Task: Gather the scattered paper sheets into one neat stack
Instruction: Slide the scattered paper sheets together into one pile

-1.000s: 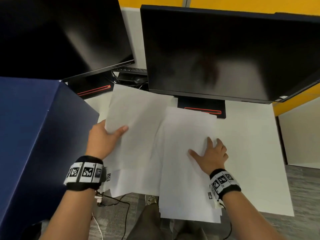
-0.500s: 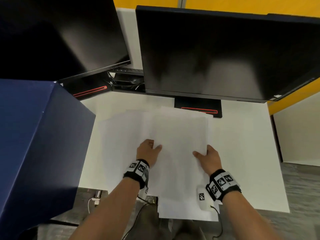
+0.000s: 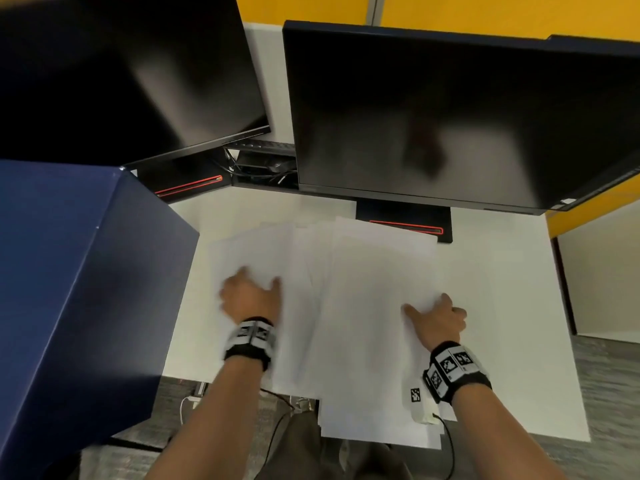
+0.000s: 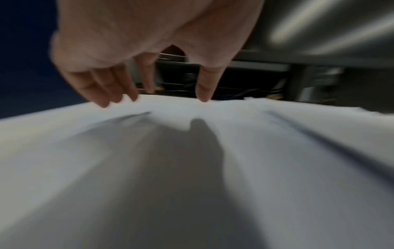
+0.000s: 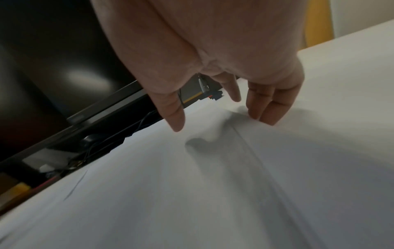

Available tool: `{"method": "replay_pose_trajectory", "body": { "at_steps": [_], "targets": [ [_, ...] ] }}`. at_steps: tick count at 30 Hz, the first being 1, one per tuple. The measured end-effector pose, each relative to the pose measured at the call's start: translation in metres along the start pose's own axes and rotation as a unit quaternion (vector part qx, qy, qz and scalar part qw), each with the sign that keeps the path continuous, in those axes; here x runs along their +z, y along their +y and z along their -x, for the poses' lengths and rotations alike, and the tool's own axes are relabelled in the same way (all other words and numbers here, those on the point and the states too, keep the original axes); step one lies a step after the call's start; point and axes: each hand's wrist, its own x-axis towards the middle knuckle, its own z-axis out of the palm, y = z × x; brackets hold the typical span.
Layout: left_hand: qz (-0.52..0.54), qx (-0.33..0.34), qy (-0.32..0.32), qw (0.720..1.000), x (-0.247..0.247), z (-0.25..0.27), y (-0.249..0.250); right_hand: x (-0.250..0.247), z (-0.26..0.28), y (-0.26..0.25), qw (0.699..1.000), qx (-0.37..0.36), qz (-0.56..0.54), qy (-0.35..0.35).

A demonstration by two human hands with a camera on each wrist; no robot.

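Note:
Several white paper sheets lie overlapped on the white desk, fanned out to the left, and their near ends overhang the desk's front edge. My left hand is blurred and rests on the leftmost sheets. In the left wrist view its straight fingers and thumb touch the paper with their tips. My right hand sits at the right edge of the pile. There its thumb presses on top while the fingers touch the paper's edge. Neither hand grips a sheet.
A large blue box stands close on the left of the desk. Two dark monitors rise behind the papers, and the right one's stand touches the far sheet edges. Bare desk lies to the right.
My left hand pushed a sheet rightward onto the pile, then swung back left onto the outer sheets. The right hand stayed at the pile's right edge.

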Motion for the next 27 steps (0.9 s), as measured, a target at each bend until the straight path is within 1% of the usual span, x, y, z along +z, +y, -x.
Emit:
{"method": "replay_pose_trajectory", "body": {
  "at_steps": [1,2,3,4,6,7,8,10,12,14,16,18,19,20,21,22,23,24,25,26,27],
  "targets": [
    [-0.008,-0.083,0.022,0.996,-0.014,-0.013,-0.012,0.000,0.001,0.002,1.000,-0.018,0.010,-0.005],
    [-0.006,-0.152,0.018,0.988,-0.025,-0.022,-0.022,0.001,0.003,0.003,0.999,-0.037,0.029,-0.009],
    [0.011,-0.195,-0.001,0.981,-0.033,-0.027,-0.028,0.004,0.005,0.004,0.997,-0.054,0.057,-0.010],
    [0.049,-0.213,-0.024,0.976,-0.035,-0.033,-0.033,0.006,0.007,0.004,0.994,-0.065,0.087,-0.009],
    [0.144,-0.201,-0.054,0.968,-0.034,-0.040,-0.040,0.012,0.009,0.004,0.989,-0.074,0.132,-0.001],
    [0.172,-0.175,-0.064,0.967,-0.034,-0.042,-0.042,0.014,0.009,0.004,0.987,-0.075,0.143,0.004],
    [0.178,-0.142,-0.077,0.971,-0.034,-0.043,-0.045,0.015,0.009,0.004,0.986,-0.075,0.149,0.008],
    [0.168,-0.086,-0.095,0.977,-0.035,-0.043,-0.044,0.016,0.008,0.003,0.985,-0.075,0.152,0.014],
    [0.185,-0.032,-0.095,0.978,-0.041,-0.033,-0.037,0.016,0.007,0.004,0.985,-0.078,0.153,0.014],
    [0.217,0.062,-0.060,0.972,-0.057,-0.018,-0.025,0.015,0.007,0.004,0.984,-0.080,0.158,0.008],
    [0.217,0.166,-0.011,0.962,-0.083,-0.001,-0.012,0.013,0.009,0.003,0.983,-0.076,0.168,0.000],
    [0.201,0.260,0.033,0.944,-0.117,0.014,0.002,0.007,0.016,-0.002,0.978,-0.079,0.193,0.002],
    [0.198,0.300,0.050,0.932,-0.134,0.021,0.010,0.003,0.021,-0.008,0.975,-0.099,0.198,0.012],
    [0.203,0.329,0.057,0.920,-0.150,0.027,0.017,-0.002,0.027,-0.015,0.973,-0.142,0.182,0.026],
    [0.218,0.347,0.055,0.911,-0.161,0.031,0.025,-0.008,0.034,-0.023,0.970,-0.200,0.133,0.029],
    [0.235,0.351,0.045,0.905,-0.168,0.035,0.032,-0.015,0.045,-0.033,0.964,-0.259,0.056,0.013],
    [0.250,0.345,0.031,0.904,-0.168,0.036,0.040,-0.022,0.056,-0.042,0.951,-0.305,-0.039,-0.028],
    [0.263,0.329,0.013,0.907,-0.163,0.039,0.047,-0.031,0.068,-0.053,0.926,-0.337,-0.147,-0.084],
    [0.275,0.305,-0.005,0.912,-0.153,0.041,0.053,-0.039,0.078,-0.061,0.898,-0.346,-0.236,-0.133],
    [0.286,0.275,-0.026,0.918,-0.140,0.042,0.057,-0.044,0.084,-0.065,0.878,-0.337,-0.294,-0.167],
    [0.294,0.239,-0.045,0.924,-0.123,0.042,0.061,-0.046,0.085,-0.066,0.873,-0.317,-0.325,-0.180]
  ]
}}
